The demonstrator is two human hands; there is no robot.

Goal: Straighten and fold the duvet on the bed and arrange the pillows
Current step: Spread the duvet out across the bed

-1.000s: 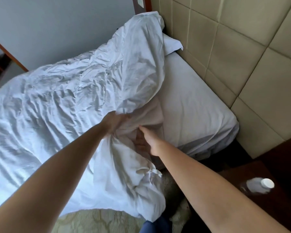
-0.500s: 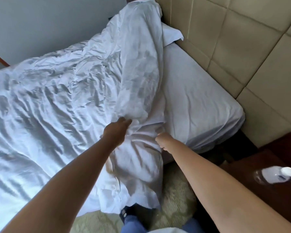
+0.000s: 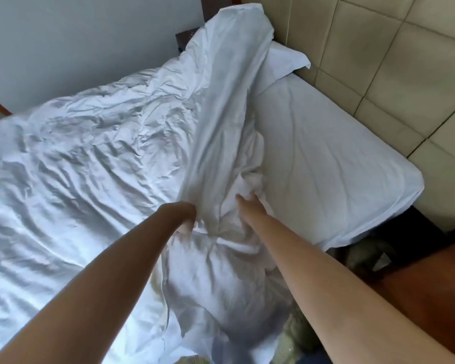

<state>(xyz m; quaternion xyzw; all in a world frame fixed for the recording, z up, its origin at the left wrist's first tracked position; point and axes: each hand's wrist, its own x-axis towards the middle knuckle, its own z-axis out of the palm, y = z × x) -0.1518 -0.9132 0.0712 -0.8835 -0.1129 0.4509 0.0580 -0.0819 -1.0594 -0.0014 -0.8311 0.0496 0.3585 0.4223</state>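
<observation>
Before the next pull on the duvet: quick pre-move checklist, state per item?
1. Left hand grips the duvet: ok, fingers curled into the fabric.
2. Right hand has a grip on the duvet: cannot tell, its fingers are buried in the bunched cloth.
3. Duvet lies flat: not ok, heavily creased, with its edge turned back in a ridge toward the headboard.
4. Bottom sheet exposed and smooth: ok, only light creases.
5. Pillow free of the duvet: not ok, only a corner shows past the fold.
6. Duvet clear of the floor: not ok, the near corner hangs over the bed's edge.
</observation>
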